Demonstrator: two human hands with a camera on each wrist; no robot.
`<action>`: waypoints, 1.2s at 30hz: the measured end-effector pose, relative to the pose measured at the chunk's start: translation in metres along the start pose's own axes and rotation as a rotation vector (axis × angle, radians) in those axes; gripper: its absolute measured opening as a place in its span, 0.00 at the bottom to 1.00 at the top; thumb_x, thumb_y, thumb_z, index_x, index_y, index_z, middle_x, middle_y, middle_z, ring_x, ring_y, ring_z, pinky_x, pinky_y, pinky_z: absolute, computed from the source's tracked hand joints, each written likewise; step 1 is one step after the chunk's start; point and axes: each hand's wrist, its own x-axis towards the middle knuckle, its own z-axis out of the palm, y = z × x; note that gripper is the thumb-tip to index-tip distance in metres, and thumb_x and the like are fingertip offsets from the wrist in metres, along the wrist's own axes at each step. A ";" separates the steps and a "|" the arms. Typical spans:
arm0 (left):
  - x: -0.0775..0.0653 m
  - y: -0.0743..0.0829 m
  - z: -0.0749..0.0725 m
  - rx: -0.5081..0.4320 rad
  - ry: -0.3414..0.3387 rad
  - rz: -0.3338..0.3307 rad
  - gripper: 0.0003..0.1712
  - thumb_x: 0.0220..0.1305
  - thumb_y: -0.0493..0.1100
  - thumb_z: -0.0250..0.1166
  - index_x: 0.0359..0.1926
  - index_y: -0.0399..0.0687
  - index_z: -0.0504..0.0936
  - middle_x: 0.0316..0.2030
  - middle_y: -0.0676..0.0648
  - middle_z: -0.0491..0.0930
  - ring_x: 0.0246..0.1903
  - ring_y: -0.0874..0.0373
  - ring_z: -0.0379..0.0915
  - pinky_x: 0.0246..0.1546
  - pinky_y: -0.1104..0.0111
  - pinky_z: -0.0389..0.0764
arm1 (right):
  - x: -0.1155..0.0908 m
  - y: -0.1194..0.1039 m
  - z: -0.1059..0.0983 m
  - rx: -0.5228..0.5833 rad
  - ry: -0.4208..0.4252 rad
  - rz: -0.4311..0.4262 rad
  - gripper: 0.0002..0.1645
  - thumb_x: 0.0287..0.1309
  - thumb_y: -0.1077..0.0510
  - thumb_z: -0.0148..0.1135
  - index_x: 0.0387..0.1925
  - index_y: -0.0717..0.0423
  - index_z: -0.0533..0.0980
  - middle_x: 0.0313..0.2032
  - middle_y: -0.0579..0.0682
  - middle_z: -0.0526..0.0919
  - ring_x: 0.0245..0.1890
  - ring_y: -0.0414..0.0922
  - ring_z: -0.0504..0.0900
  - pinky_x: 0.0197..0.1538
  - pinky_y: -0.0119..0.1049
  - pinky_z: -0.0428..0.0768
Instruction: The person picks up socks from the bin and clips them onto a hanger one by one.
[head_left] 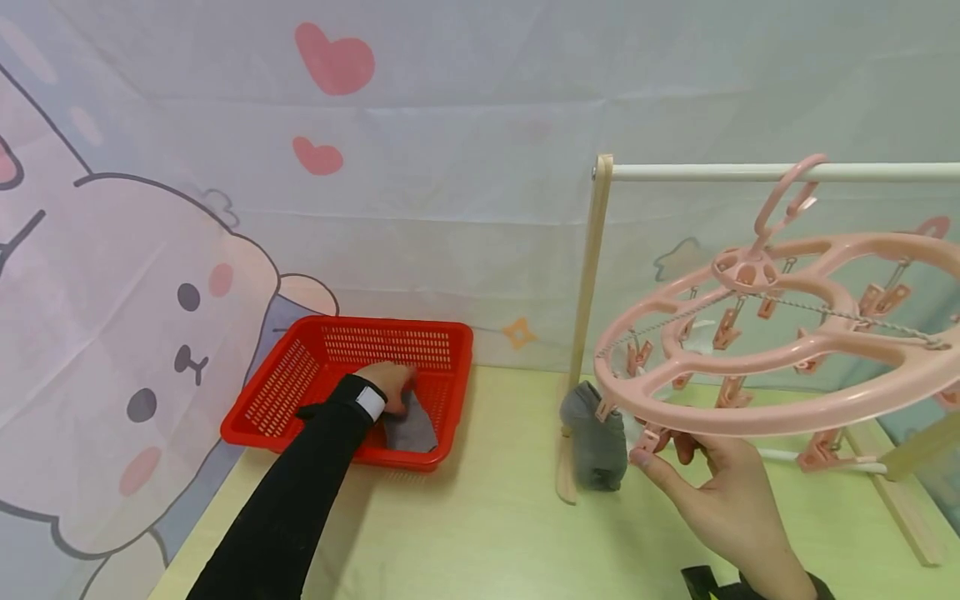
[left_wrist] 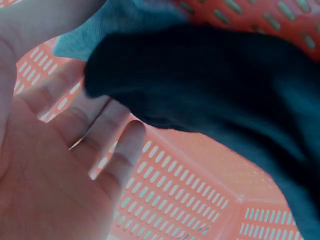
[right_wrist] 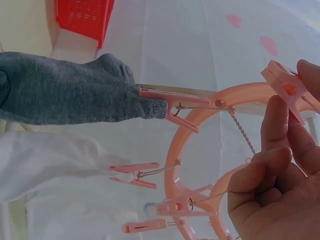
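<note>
My left hand (head_left: 386,385) reaches down into a red plastic basket (head_left: 408,459), where it touches a grey sock (head_left: 412,429). A blurred dark strip (left_wrist: 195,80) hides its fingertips in the left wrist view, so I cannot tell whether they pinch the sock. My right hand (head_left: 731,492) pinches a pink clothespin (right_wrist: 284,86) between thumb and fingers; nothing shows in its jaws. This clothespin is attached to a pink round hanger (head_left: 750,421). Beside it another grey sock (right_wrist: 65,92) hangs clipped, and a white cloth (right_wrist: 45,160) hangs from a neighbouring clothespin.
A white rod (head_left: 675,172) on a wooden post (head_left: 590,267) carries the hanger by its hook. Several other clothespins dangle around the ring. The rack's wooden foot (head_left: 566,475) stands on the pale table (head_left: 450,533). Behind it all hangs a printed cloth backdrop (head_left: 465,167).
</note>
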 end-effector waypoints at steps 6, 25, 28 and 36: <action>-0.007 0.003 -0.005 0.000 -0.033 0.049 0.15 0.55 0.41 0.72 0.45 0.47 0.85 0.36 0.49 0.82 0.32 0.54 0.72 0.40 0.61 0.77 | 0.000 -0.001 0.001 0.007 0.014 -0.043 0.23 0.41 0.70 0.77 0.35 0.43 0.79 0.24 0.41 0.67 0.27 0.36 0.63 0.33 0.30 0.59; 0.003 -0.011 -0.008 -0.115 0.272 0.148 0.12 0.73 0.46 0.55 0.46 0.46 0.80 0.36 0.48 0.81 0.34 0.54 0.77 0.38 0.60 0.76 | 0.000 0.001 0.001 -0.006 -0.020 0.025 0.21 0.43 0.68 0.77 0.34 0.43 0.79 0.24 0.42 0.69 0.28 0.36 0.65 0.35 0.30 0.60; 0.000 -0.009 -0.012 -0.141 0.301 0.130 0.15 0.73 0.48 0.54 0.50 0.45 0.80 0.39 0.47 0.81 0.38 0.52 0.78 0.42 0.59 0.77 | 0.000 0.001 0.000 -0.012 -0.021 0.024 0.21 0.43 0.68 0.77 0.34 0.43 0.78 0.23 0.42 0.68 0.27 0.35 0.64 0.35 0.30 0.59; -0.007 -0.019 -0.020 -0.176 0.360 0.066 0.14 0.73 0.48 0.54 0.48 0.45 0.79 0.37 0.48 0.81 0.36 0.53 0.77 0.41 0.58 0.78 | -0.001 -0.002 0.000 -0.012 -0.027 0.023 0.20 0.43 0.67 0.77 0.33 0.42 0.78 0.24 0.42 0.70 0.28 0.35 0.64 0.36 0.30 0.59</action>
